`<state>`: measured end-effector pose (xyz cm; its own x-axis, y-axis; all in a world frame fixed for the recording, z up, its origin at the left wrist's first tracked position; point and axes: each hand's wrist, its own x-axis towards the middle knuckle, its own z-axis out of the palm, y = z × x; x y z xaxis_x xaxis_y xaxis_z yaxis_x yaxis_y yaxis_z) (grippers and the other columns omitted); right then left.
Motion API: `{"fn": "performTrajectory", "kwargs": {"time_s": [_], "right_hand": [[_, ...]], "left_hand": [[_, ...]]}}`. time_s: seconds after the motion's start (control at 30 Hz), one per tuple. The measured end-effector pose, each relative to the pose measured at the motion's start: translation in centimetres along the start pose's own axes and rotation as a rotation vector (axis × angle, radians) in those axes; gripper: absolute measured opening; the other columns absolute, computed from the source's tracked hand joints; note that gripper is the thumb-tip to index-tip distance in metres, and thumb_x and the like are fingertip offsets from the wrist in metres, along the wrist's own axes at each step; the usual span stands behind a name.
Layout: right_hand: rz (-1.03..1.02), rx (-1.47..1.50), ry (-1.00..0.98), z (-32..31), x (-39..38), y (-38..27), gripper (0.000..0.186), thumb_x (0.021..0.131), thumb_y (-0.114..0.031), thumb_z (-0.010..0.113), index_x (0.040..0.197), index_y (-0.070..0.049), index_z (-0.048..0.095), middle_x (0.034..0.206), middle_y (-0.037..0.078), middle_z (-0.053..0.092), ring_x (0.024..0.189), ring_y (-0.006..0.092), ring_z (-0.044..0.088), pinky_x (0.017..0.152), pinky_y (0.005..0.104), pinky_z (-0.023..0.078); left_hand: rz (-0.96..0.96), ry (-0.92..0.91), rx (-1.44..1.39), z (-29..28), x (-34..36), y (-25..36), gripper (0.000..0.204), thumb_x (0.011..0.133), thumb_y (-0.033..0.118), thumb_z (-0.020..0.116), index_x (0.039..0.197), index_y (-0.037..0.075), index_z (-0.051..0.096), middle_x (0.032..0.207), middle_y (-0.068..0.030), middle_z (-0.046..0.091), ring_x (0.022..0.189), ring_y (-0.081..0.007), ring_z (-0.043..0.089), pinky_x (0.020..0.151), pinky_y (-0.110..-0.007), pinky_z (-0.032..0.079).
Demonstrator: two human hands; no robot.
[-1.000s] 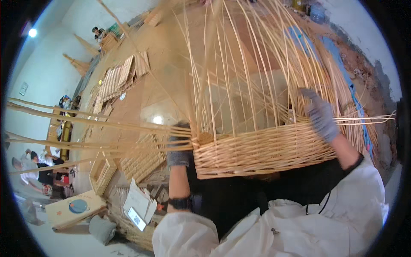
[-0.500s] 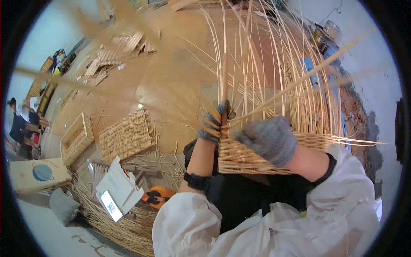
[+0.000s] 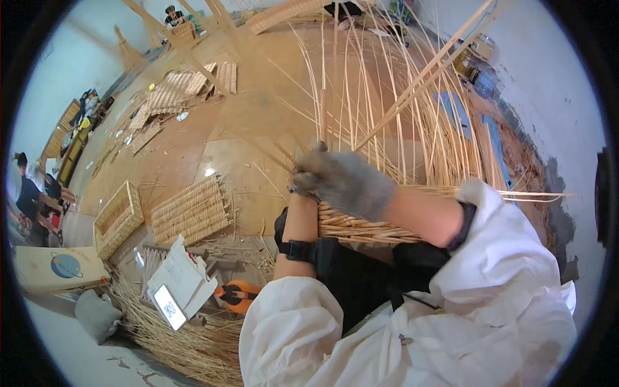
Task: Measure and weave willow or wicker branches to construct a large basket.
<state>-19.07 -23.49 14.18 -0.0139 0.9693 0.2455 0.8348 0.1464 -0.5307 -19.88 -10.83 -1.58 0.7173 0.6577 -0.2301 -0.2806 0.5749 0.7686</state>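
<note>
A half-woven wicker basket (image 3: pixel 361 226) rests across my lap, with long upright rods standing out of its far edge. My left hand (image 3: pixel 305 180), in a grey glove, grips the basket's left corner; most of its fingers are behind the right hand. My right hand (image 3: pixel 354 186), also gloved and blurred, crosses over to that corner and closes on a wicker rod there; its fingertips are smeared. Pale rods (image 3: pixel 419 90) slant from the hands to the upper right. Others fan up-left, out of focus.
Left on the floor lie a woven panel (image 3: pixel 191 209), a rectangular wicker tray (image 3: pixel 118 219), an orange-handled tool (image 3: pixel 238 297) and a lit phone (image 3: pixel 169 307) on white card. Cut rods (image 3: pixel 174 348) cover the lower left. Other people (image 3: pixel 35 193) sit at far left and far back.
My right hand has moved left from above the basket to the corner, now overlapping my left hand. The slanting rods at right have swung steeper. The view has shifted slightly.
</note>
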Motion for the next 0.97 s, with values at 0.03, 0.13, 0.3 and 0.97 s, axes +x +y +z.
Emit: {"fn": "performTrajectory", "kwargs": {"time_s": [0.03, 0.13, 0.3, 0.97], "right_hand": [[0.185, 0.579, 0.192, 0.6, -3.3, 2.0, 0.018, 0.083, -0.021, 0.052, 0.091, -0.004, 0.053, 0.084, 0.015, 0.059, 0.078, 0.0278, 0.059, 0.056, 0.0359, 0.051], [0.982, 1.135, 0.665, -1.8, -11.9, 10.3, 0.025, 0.085, -0.016, 0.049, 0.103, 0.0, 0.047, 0.098, 0.023, 0.055, 0.08, 0.0267, 0.059, 0.064, 0.0334, 0.054], [1.133, 1.371, 0.704, -0.8, -13.9, 17.2, 0.023, 0.084, -0.012, 0.05, 0.104, 0.0, 0.047, 0.094, 0.021, 0.057, 0.08, 0.0295, 0.061, 0.065, 0.034, 0.054], [0.603, -0.088, 0.08, -2.2, 3.7, 21.3, 0.058, 0.07, -0.024, 0.064, 0.122, -0.011, 0.043, 0.124, 0.015, 0.043, 0.116, 0.0345, 0.039, 0.098, 0.0368, 0.032]], "left_hand": [[-0.05, 0.021, -0.039, 0.3, 0.2, 0.4, 0.043, 0.074, 0.047, 0.059, 0.078, 0.004, 0.056, 0.068, -0.0095, 0.058, 0.052, -0.0183, 0.052, 0.045, -0.025, 0.045], [-0.154, 0.061, -0.117, 2.1, 1.0, 0.9, 0.043, 0.074, 0.047, 0.059, 0.078, 0.005, 0.056, 0.068, -0.0094, 0.058, 0.052, -0.0182, 0.052, 0.045, -0.025, 0.045], [-0.271, -0.321, -0.161, 0.5, 0.8, 0.7, 0.051, 0.077, 0.053, 0.051, 0.085, 0.002, 0.057, 0.075, -0.0105, 0.058, 0.068, -0.0191, 0.056, 0.057, -0.028, 0.048], [-0.004, 0.004, 0.864, 2.1, -5.3, -0.8, 0.038, 0.069, 0.025, 0.071, 0.096, 0.003, 0.056, 0.088, -0.0063, 0.06, 0.084, -0.0138, 0.058, 0.07, -0.024, 0.05]]}}
